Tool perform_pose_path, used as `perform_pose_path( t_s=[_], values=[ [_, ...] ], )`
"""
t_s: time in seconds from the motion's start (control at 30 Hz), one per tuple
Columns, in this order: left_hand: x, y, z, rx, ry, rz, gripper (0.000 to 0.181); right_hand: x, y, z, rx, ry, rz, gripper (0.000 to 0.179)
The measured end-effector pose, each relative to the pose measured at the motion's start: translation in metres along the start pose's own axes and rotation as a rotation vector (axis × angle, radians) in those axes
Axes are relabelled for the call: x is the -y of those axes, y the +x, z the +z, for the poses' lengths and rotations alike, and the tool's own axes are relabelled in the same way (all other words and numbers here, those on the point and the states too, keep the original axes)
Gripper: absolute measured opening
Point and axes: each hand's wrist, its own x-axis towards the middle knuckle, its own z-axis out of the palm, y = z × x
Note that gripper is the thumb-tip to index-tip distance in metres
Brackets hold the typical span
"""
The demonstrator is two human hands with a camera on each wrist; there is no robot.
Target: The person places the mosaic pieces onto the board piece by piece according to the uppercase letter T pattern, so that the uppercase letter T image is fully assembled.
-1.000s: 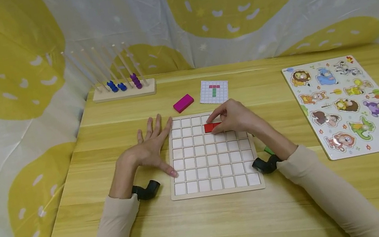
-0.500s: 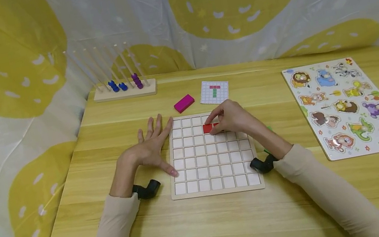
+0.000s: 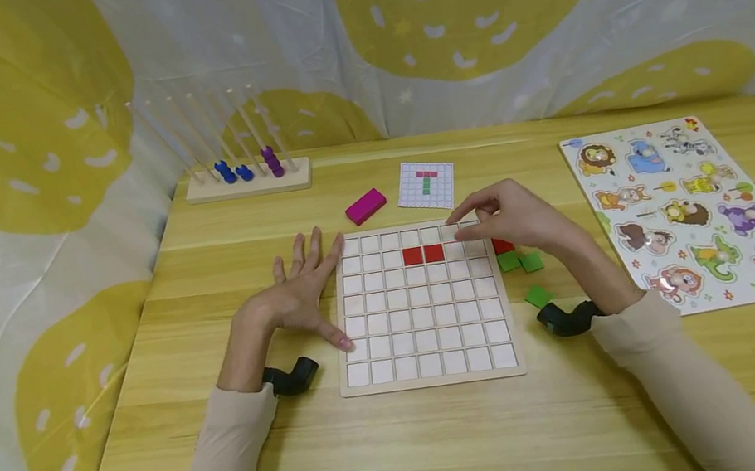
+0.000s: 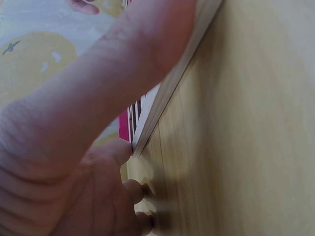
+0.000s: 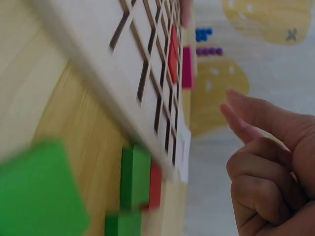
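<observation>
Head view: we see right hand [image 3: 513, 213] over board [image 3: 400, 321], fingers parted, holding nothing. Loose red tile [image 3: 503, 245] lies just off board's right edge, under that hand's wrist side.

Left wrist view: left hand [image 4: 69, 147] spread, touching board.

Right wrist view: loose red tile just behind green tile [image 5: 140, 177].

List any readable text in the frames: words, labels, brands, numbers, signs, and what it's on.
No words, brands or numbers readable.
"T": a shape in coloured squares on the pattern card; can't confirm it's meant as a letter.
"X"-like dark mark against the curtain, right wrist view: too blurred to call a sign.
Grid board, animal puzzle: no legible text.
</observation>
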Motion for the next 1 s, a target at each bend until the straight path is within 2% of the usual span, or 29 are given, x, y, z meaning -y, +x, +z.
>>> perform_pose_path(
  t_s=[0.13, 0.37, 0.57, 1.0],
  values=[
    [0.001, 0.000, 0.001, -0.003, -0.006, 0.008, 0.156, -0.019, -0.012, -0.018, -0.002, -0.014, -0.009, 0.026],
    [0.003, -0.002, 0.002, -0.006, -0.010, 0.005, 0.156, -0.045, -0.021, -0.039, 0.066, -0.025, 0.011, 0.034],
    [0.003, -0.001, 0.002, -0.006, -0.016, 0.009, 0.156, -0.050, -0.022, -0.042, 0.106, -0.017, 0.032, 0.040],
    [0.002, 0.001, 0.001, -0.007, -0.009, 0.010, 0.156, -0.055, -0.018, -0.039, 0.159, 0.032, 0.036, 0.036]
  ],
)
